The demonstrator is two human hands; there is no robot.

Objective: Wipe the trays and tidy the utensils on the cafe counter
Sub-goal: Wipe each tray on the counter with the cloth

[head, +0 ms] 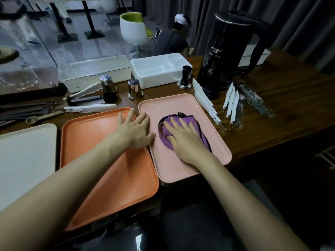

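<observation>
Three trays lie side by side on the wooden counter: a cream tray (27,156) at left, an orange tray (101,169) in the middle, a pink tray (181,109) at right. My right hand (184,140) presses flat, fingers spread, on a purple cloth (167,131) in the middle of the pink tray. My left hand (136,129) rests flat with straight fingers across the pink tray's left rim and the orange tray's far right corner. Wrapped white utensils (231,102) lie to the right of the pink tray, and dark utensils and a wooden spoon (43,117) lie at the far left.
A black electric kettle (226,51) stands behind the pink tray at right. Two white bins (157,69) (94,71), two steel cups (134,88), a black tamper (185,77) and a black scoop (108,97) line the back. A person sits beyond the counter by a white chair (134,28).
</observation>
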